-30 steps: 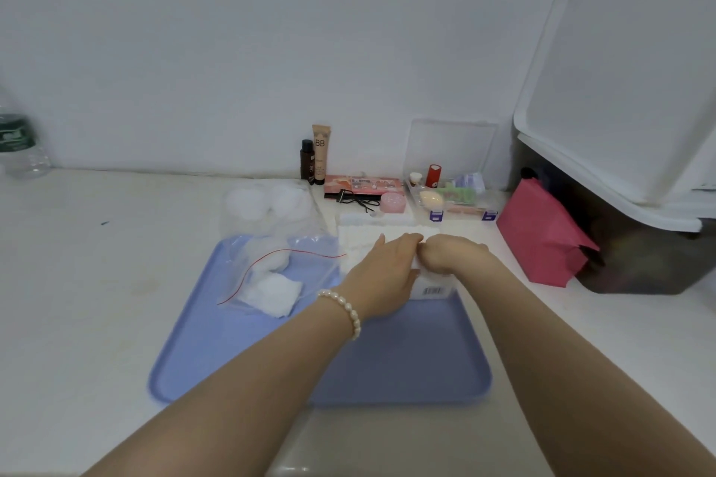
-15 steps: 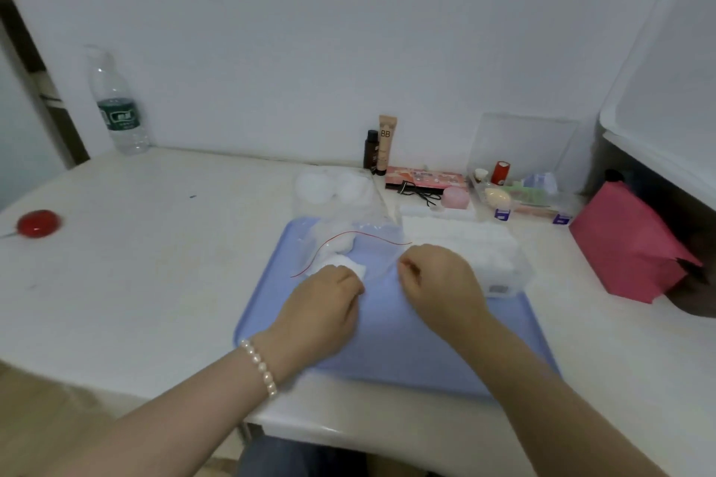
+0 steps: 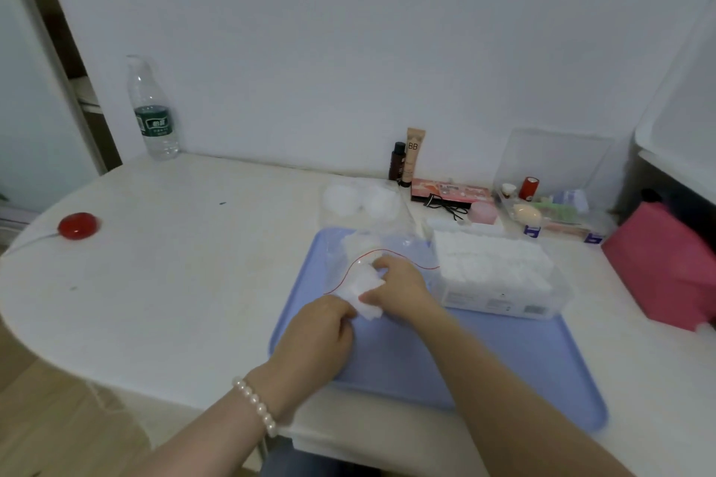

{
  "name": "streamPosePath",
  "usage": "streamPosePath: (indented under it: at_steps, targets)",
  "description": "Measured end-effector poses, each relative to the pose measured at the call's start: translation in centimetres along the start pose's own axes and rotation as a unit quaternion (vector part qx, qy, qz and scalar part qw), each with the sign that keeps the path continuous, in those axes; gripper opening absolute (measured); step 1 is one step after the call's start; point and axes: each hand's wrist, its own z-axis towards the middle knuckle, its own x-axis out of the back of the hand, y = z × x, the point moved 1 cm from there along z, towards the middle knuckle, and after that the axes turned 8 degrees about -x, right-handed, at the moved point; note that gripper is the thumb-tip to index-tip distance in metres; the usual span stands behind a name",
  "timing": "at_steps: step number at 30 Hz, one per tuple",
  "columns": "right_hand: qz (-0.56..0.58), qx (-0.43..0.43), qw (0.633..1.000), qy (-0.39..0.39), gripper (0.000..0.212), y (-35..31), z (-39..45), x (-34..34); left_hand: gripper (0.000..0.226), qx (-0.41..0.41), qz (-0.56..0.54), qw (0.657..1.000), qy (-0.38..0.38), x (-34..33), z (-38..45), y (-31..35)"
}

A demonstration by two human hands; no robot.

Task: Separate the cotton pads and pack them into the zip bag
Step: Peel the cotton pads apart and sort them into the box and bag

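Cotton pads (image 3: pixel 363 288), a small white clump, are pinched between the left hand (image 3: pixel 321 337) and right hand (image 3: pixel 399 288) at the zip bag (image 3: pixel 348 256) mouth, over the blue tray (image 3: pixel 523 368) on the tabletop (image 3: pixel 174 263); the pad box (image 3: pixel 499 279) sits just right.

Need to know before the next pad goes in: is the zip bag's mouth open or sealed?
Open. The zip bag's red strip runs in a loose curve, and both hands, left hand and right hand, hold cotton pads at it.
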Motion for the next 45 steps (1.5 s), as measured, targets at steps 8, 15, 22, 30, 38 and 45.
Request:
streamPosePath:
  at_steps: [8,15,22,30,38,45]
  targets:
    - [0.285,-0.051,0.952,-0.103,0.016,1.2,-4.4,3.2,0.017,0.092,-0.07,0.992,0.04,0.1,-0.1,0.1]
    - [0.398,-0.003,0.892,-0.214,0.024,2.1,-7.6,5.7,0.036,0.239,-0.547,0.799,0.077,-0.4,1.3,2.2]
    - [0.305,0.046,0.95,-0.035,0.029,2.1,-7.3,6.8,0.029,0.209,-0.627,0.746,-0.079,-0.4,3.1,4.9]
    - [0.109,0.224,0.948,0.198,0.03,2.8,-6.5,7.1,0.031,0.253,-0.682,0.686,-0.026,-0.7,5.0,5.7]
    - [0.28,0.154,0.93,0.18,0.02,1.1,-4.5,9.5,0.041,0.221,-0.696,0.683,-0.023,-0.5,8.5,6.6]
    - [0.319,0.161,0.916,0.182,0.01,-0.3,-2.5,11.5,0.039,0.148,-0.734,0.659,-0.07,0.1,12.0,6.7]
